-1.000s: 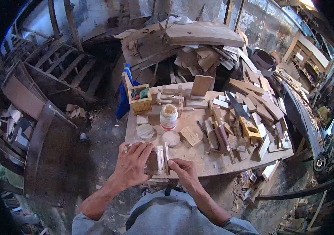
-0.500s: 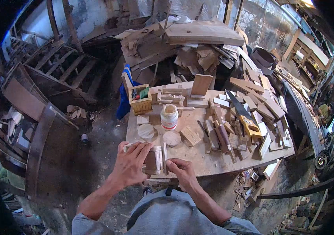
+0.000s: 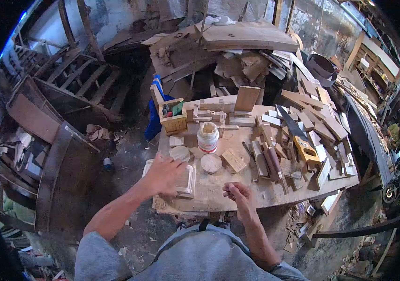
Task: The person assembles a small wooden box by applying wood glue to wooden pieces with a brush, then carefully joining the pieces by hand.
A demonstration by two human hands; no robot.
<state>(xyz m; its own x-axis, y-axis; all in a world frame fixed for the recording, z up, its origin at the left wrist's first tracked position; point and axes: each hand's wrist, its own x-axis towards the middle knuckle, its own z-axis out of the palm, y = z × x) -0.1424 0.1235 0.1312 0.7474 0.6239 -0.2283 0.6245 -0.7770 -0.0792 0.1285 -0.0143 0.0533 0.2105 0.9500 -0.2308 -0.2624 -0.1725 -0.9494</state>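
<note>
My left hand (image 3: 165, 174) lies over a small rounded-edge wooden piece (image 3: 187, 186) on the front left of the workbench, its fingers stretched across the top and partly covering it. A thin wooden strip (image 3: 194, 180) runs along the piece's right side. Farther right, near the bench's front edge, my right hand (image 3: 240, 194) is raised with its fingers curled together and nothing visible in them. Beyond the hands are a round wooden disc (image 3: 211, 163), a second disc (image 3: 180, 153) and an open white jar (image 3: 208, 137) of pale paste.
A wooden block (image 3: 233, 160) sits right of the discs. A yellow-handled handsaw (image 3: 305, 149) rests on piled offcuts at the right. A wooden box (image 3: 174, 123) with small tools and a wooden clamp-like frame (image 3: 209, 113) stand at the back of the workbench (image 3: 209, 199).
The wooden piece, held upright between both hands before, now lies lower on the bench under my left hand. My right hand has let go of the thin strip and moved right.
</note>
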